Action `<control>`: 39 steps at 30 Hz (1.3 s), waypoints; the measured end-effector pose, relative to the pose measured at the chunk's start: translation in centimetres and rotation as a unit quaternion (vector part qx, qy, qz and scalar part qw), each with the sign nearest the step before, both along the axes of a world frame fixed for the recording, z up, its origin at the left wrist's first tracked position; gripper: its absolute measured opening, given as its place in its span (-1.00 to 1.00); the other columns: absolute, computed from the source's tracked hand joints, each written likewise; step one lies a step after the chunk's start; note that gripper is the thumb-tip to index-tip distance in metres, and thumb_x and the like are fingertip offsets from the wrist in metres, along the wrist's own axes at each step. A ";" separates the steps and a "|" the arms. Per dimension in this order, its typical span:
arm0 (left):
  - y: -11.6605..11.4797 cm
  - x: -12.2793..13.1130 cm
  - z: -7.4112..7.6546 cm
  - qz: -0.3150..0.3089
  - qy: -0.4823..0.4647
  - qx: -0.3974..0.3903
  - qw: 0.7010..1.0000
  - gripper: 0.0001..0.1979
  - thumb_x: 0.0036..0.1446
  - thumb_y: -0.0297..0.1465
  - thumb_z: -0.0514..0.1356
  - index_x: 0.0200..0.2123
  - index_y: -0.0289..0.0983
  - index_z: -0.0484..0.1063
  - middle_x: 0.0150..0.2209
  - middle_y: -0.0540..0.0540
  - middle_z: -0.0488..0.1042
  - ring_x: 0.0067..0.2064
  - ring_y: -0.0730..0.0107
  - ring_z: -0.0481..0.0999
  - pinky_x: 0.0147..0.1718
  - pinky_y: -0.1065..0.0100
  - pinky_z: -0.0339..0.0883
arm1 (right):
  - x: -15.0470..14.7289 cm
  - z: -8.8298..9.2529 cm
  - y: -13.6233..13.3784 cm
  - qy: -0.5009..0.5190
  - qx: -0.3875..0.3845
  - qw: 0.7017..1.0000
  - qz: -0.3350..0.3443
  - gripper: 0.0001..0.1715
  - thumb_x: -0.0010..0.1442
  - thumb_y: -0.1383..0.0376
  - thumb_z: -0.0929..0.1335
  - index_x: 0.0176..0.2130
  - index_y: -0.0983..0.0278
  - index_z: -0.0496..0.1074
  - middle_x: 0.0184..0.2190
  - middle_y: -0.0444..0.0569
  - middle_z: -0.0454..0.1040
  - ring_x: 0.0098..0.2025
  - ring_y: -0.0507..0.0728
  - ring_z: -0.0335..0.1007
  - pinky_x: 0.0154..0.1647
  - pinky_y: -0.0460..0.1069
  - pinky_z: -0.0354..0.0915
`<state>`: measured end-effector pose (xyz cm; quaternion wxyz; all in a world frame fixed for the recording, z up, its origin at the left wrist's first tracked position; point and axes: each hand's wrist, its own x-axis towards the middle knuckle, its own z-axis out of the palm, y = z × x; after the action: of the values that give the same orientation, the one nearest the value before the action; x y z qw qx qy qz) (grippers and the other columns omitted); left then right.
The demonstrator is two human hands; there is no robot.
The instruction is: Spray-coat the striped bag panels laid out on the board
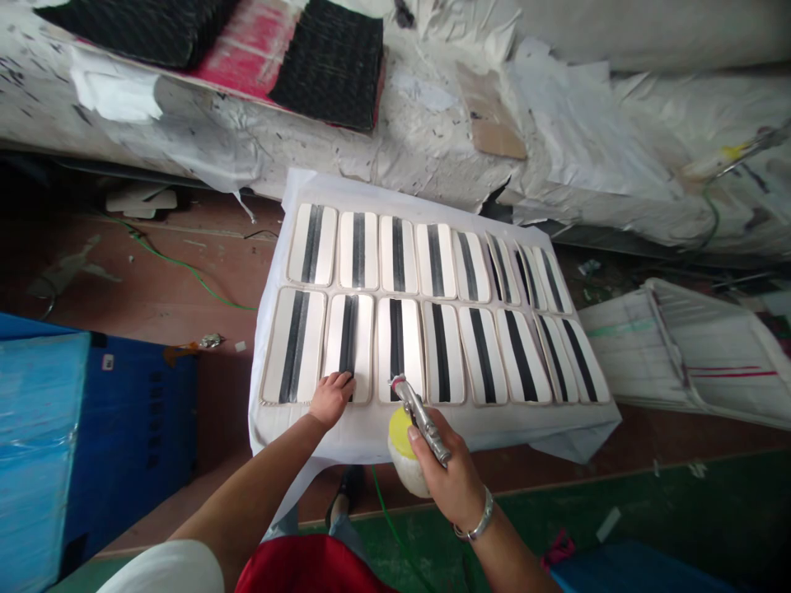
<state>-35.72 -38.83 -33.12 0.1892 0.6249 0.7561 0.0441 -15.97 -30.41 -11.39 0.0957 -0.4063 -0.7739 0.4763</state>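
My right hand (450,469) is wrapped round a metal spray gun (423,422) with a yellow-topped, whitish cup (404,461) under it. The gun's nozzle points away from me, above the lower end of a white panel (386,350) with a black central stripe. My left hand (334,399) rests on the near end of the neighbouring panel (332,346), its fingers slightly bent and touching the dark stripe. Similar rounded white panels lie in two rows on a table covered with a white sheet (470,418).
A blue box (136,428) stands at left. On the right is a white wire-framed bin (692,346). Behind the table runs a cluttered, sheet-covered bench (420,156) bearing stacks of black textured pads (334,62). A green hose (392,519) trails across the floor.
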 end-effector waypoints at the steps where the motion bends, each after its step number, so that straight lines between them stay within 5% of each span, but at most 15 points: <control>1: -0.3 0.2 0.0 0.004 -0.001 0.003 1.000 -0.63 0.26 -0.40 -0.03 0.07 -0.15 0.40 0.13 -0.14 0.34 0.06 0.18 0.28 -0.02 0.16 0.22 | 0.2 0.1 -0.2 -0.002 -0.002 1.000 0.000 -0.74 0.30 0.23 0.20 -0.08 0.28 0.34 -0.24 -0.01 0.43 -0.19 0.09 0.37 -0.11 -0.04 0.29; 12: -4.8 1.9 -0.9 -0.011 -0.013 0.047 0.999 -0.62 0.28 -0.43 -0.08 0.06 -0.24 0.41 0.07 -0.18 0.40 0.10 0.19 0.28 0.07 0.17 0.19 | 2.6 1.1 -2.8 -0.030 -0.022 0.999 0.016 -0.74 0.31 0.21 0.18 -0.12 0.29 0.34 -0.29 -0.03 0.40 -0.24 0.08 0.34 -0.15 -0.03 0.27; 18: -7.6 3.5 -1.5 -0.018 -0.014 0.060 0.998 -0.57 0.27 -0.51 -0.13 0.12 -0.34 0.35 0.17 -0.22 0.31 0.23 0.19 0.18 0.25 0.09 0.00 | 4.0 1.0 -4.4 -0.046 -0.031 0.998 0.024 -0.72 0.30 0.20 0.18 -0.13 0.29 0.35 -0.27 0.00 0.41 -0.21 0.10 0.35 -0.12 -0.02 0.27; 24: -8.8 4.0 -2.6 -0.002 -0.029 0.133 0.991 -0.57 0.26 -0.52 -0.14 0.10 -0.41 0.34 0.17 -0.30 0.29 0.24 0.16 0.18 0.18 0.09 0.13 | 5.0 0.9 -5.9 -0.049 -0.051 0.997 0.016 -0.74 0.29 0.21 0.20 -0.16 0.29 0.37 -0.28 -0.02 0.41 -0.21 0.09 0.35 -0.11 -0.02 0.25; 28: -9.4 3.9 -2.0 -0.007 -0.029 0.152 0.988 -0.60 0.26 -0.52 -0.13 0.02 -0.40 0.40 0.08 -0.30 0.36 0.17 0.13 0.25 0.11 0.09 0.20 | 5.1 0.7 -6.2 -0.037 -0.048 0.998 0.010 -0.75 0.30 0.22 0.20 -0.14 0.28 0.35 -0.27 -0.03 0.41 -0.20 0.08 0.35 -0.11 -0.03 0.25; 33: -12.0 5.3 -0.6 -0.029 -0.064 -0.017 0.997 -0.65 0.28 -0.46 -0.12 -0.15 -0.29 0.47 -0.19 -0.19 0.47 -0.13 0.22 0.42 -0.15 0.21 0.31 | 4.5 0.9 -5.1 0.028 -0.009 0.999 -0.018 -0.80 0.30 0.25 0.21 -0.12 0.26 0.32 -0.25 -0.05 0.40 -0.19 0.04 0.35 -0.11 -0.08 0.25; 39: -17.5 8.7 -0.8 0.011 -0.140 -0.240 0.961 -0.66 0.29 -0.30 -0.08 -0.17 -0.29 0.45 -0.25 -0.16 0.48 -0.23 0.27 0.48 -0.26 0.29 0.34 | 3.8 1.6 -3.8 0.045 0.042 0.998 -0.006 -0.79 0.30 0.29 0.21 -0.08 0.24 0.32 -0.23 -0.05 0.40 -0.15 0.05 0.34 -0.07 -0.07 0.24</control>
<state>-27.05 -56.35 -33.97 0.4365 0.5408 0.7174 -0.0495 -12.12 -34.18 -9.75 0.1498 -0.3849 -0.7858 0.4604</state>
